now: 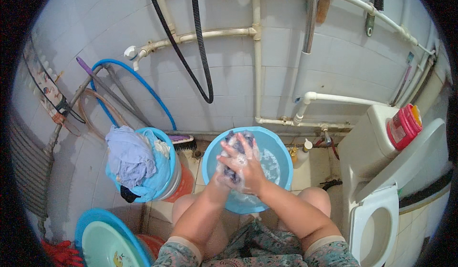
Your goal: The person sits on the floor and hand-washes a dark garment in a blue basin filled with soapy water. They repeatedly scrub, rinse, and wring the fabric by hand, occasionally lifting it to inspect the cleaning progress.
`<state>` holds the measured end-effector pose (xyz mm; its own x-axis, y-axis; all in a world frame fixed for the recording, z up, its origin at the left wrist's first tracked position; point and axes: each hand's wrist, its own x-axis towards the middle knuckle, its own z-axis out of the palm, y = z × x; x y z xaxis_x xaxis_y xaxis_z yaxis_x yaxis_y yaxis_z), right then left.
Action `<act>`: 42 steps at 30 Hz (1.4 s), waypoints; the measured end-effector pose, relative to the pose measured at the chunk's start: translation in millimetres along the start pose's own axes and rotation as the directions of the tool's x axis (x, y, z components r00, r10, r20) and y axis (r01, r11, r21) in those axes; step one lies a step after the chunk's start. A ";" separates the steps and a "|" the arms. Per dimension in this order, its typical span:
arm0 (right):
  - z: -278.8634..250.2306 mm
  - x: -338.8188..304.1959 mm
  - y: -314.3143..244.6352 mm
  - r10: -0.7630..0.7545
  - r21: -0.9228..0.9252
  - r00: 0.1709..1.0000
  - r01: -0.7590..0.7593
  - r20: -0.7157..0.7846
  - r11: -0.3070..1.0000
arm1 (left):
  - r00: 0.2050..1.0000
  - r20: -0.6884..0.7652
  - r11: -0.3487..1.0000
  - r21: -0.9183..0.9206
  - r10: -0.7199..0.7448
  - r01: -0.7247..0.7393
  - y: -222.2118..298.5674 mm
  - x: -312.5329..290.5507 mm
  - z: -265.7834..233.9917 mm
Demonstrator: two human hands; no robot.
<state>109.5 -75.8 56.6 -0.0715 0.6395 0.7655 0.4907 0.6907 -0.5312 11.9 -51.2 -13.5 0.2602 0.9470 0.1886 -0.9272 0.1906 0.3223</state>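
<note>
Both of my hands are over a light-blue basin [285, 162] of soapy water on the floor. Between them is a dark bluish-purple cloth [232, 175], wet and covered in suds. My right hand [249, 172] lies over the cloth, its fingers spread across it and foam on its back. My left hand [221, 180] is closed against the cloth from the other side; most of its fingers are hidden behind the right hand. White foam floats on the water [270, 167] at the basin's right.
Left of the basin, a blue bucket [171, 174] is piled with clothes [131, 157]. Nearer stands a blue tub [88, 219] holding a green basin [107, 240]. A pump bottle [303, 153] and a toilet [377, 219] are on the right. Pipes [257, 76] run along the wall.
</note>
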 end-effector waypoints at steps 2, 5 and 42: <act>-1.1 2.1 -5.9 -0.148 -0.142 0.983 0.163 0.106 0.976 | 0.993 0.092 0.986 -0.144 -0.071 0.084 -6.6 1.6 -16.9; 16.8 -10.3 19.3 -0.023 -0.120 1.000 0.020 -0.019 0.993 | 0.968 0.142 0.952 -0.201 -0.207 0.233 -14.2 17.3 -32.9; 52.5 -30.5 19.2 0.466 0.469 0.855 -0.323 -0.228 0.822 | 0.953 -0.181 0.533 0.846 0.243 0.025 14.8 26.7 22.1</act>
<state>75.4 -64.3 4.0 0.3653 0.7918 0.4895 0.0186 0.5195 -0.8543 11.1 -28.8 16.9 -0.0258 0.9956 0.0898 -0.2603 -0.0935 0.9610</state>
